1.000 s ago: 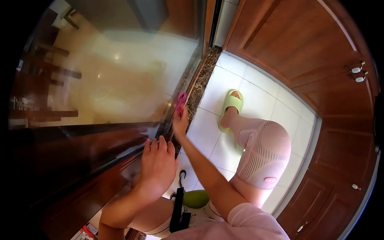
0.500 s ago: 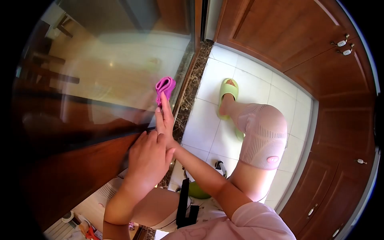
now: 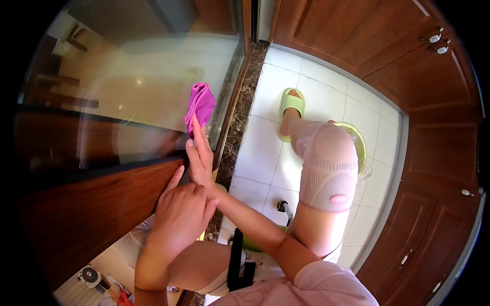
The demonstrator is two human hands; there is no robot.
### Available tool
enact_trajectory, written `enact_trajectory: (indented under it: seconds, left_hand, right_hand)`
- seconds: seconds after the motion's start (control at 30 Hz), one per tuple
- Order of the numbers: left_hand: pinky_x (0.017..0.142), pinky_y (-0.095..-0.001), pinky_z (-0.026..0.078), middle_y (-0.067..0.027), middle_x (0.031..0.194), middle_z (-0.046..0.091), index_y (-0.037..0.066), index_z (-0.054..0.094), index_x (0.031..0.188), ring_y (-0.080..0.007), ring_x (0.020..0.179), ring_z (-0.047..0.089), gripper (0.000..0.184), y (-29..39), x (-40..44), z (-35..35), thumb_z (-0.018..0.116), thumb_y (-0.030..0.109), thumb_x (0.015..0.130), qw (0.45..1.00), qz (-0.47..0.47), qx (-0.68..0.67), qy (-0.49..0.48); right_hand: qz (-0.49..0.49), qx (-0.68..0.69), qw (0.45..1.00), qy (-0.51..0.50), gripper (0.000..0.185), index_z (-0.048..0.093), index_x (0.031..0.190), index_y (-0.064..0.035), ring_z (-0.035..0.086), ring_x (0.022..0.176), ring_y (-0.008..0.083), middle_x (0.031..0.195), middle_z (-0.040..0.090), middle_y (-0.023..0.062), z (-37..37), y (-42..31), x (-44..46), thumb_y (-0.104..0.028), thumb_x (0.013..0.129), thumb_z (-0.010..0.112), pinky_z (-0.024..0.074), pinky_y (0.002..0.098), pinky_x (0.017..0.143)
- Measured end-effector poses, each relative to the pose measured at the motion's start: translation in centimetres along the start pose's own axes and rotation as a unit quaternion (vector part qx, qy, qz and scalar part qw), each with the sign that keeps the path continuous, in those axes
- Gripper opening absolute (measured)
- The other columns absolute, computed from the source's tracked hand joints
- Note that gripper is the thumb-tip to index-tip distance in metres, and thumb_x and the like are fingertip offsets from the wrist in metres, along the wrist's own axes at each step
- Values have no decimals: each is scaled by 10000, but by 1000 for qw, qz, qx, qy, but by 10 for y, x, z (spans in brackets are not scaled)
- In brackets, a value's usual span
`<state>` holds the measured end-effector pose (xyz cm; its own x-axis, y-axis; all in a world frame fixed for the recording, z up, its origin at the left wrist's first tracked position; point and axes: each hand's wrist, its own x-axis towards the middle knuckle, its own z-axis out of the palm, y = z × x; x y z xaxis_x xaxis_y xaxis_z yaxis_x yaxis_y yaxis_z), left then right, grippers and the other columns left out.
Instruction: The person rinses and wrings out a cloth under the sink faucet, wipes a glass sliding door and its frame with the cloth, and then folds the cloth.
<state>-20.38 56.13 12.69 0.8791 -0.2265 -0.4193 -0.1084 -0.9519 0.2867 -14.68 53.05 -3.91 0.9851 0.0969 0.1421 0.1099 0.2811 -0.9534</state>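
A folded magenta cloth (image 3: 200, 104) lies against the glass pane (image 3: 148, 76) of a wood-framed door (image 3: 102, 214). My right hand (image 3: 200, 160) presses it there, its fingertips at the cloth's lower end and its thumb apart on the door's dark trim. Just below, my left hand (image 3: 181, 211) rests by the door's wooden edge, close to my right wrist. One finger of it stretches onto the wood and the thumb stands apart; the other fingertips are hidden behind the hand. I see nothing held in my left hand.
Brown cabinets (image 3: 418, 137) line the right side. A dark marble threshold (image 3: 245, 97) borders white floor tiles (image 3: 255, 148). My foot wears a green slipper (image 3: 292, 104). A green rounded object (image 3: 360, 145) shows behind my knee, and a caster (image 3: 282, 206) stands near my lap. Chairs show through the glass.
The cloth and my right hand have moved up and left from the pane's edge onto the glass. My left hand has moved down and left, its fingers less spread. The green object behind my knee has appeared.
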Motion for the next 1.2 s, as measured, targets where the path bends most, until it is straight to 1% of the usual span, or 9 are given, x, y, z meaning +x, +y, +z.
enact_trajectory:
  seconds: [0.17, 0.23, 0.3, 0.43, 0.53, 0.63, 0.9, 1.03, 1.2]
  left_hand:
    - [1185, -452, 331, -156, 775, 564, -21, 601, 821, -328, 828, 626, 267, 4, 1, 2, 630, 232, 900, 997, 17, 48, 55]
    - [1187, -451, 331, -154, 765, 559, -23, 600, 820, -328, 824, 624, 267, 5, 2, 3, 627, 230, 902, 997, 12, 55, 51]
    - [1189, -450, 327, -154, 756, 553, -25, 600, 820, -328, 822, 622, 267, 4, 3, 5, 627, 228, 902, 997, 9, 54, 57]
    - [1192, -445, 324, -154, 751, 553, -19, 603, 814, -325, 807, 625, 263, 5, 2, 5, 640, 230, 889, 997, 12, 53, 59]
    - [1190, -446, 325, -159, 750, 565, -17, 613, 805, -325, 798, 630, 260, 4, 1, 3, 648, 230, 878, 997, 17, 60, 48]
    - [1151, -464, 365, -175, 762, 599, -19, 633, 807, -334, 814, 635, 231, 9, -9, -5, 643, 202, 874, 999, 4, 24, 28]
    - [1075, -478, 421, -178, 801, 601, -29, 633, 845, -368, 816, 613, 226, 19, -17, -13, 621, 192, 894, 998, -28, 21, 48]
    - [1074, -480, 415, -174, 805, 593, -33, 637, 865, -371, 806, 602, 229, 18, -11, -13, 618, 192, 898, 998, -38, 26, 34]
    - [1090, -464, 388, -165, 803, 601, -33, 656, 853, -345, 807, 611, 239, 20, -11, -4, 612, 196, 905, 997, -40, 50, 41]
  right_hand:
    - [53, -27, 998, 27, 521, 299, 1559, -48, 248, 1509, 292, 1606, 320, 167, -27, 75, 14, -178, 1059, 369, 171, 342, 1212]
    - [144, -74, 986, 39, 558, 270, 1575, -81, 419, 1413, 274, 1517, 452, 195, -50, 133, 11, -182, 1042, 402, 286, 317, 1156]
    - [379, -57, 924, -3, 560, 325, 1562, -133, 566, 1254, 275, 1370, 586, 213, -75, 156, 2, -174, 1015, 439, 388, 321, 1062]
    - [325, -73, 938, 94, 497, 451, 1503, -179, 605, 1187, 289, 1329, 623, 193, -49, 164, -29, -190, 1006, 467, 424, 319, 1007]
    - [184, 36, 975, 120, 493, 451, 1504, -172, 500, 1347, 226, 1468, 540, 126, -10, 57, -22, -91, 1018, 470, 348, 295, 1114]
    - [50, 59, 996, 36, 461, 528, 1445, -98, 349, 1463, 345, 1495, 490, 188, 5, -26, -20, -72, 987, 487, 278, 366, 1180]
    - [-115, -72, 990, 32, 386, 619, 1304, 25, 545, 1306, 342, 1308, 639, 205, -10, 37, -43, -7, 945, 481, 322, 445, 1165]
    - [138, -49, 978, 152, 364, 619, 1325, -59, 641, 1136, 218, 1247, 672, 184, -28, 113, -53, -45, 970, 539, 463, 307, 990]
    - [281, -105, 948, 109, 366, 647, 1298, -83, 700, 1022, 231, 1147, 717, 167, -62, 190, -53, -120, 935, 629, 508, 307, 920]
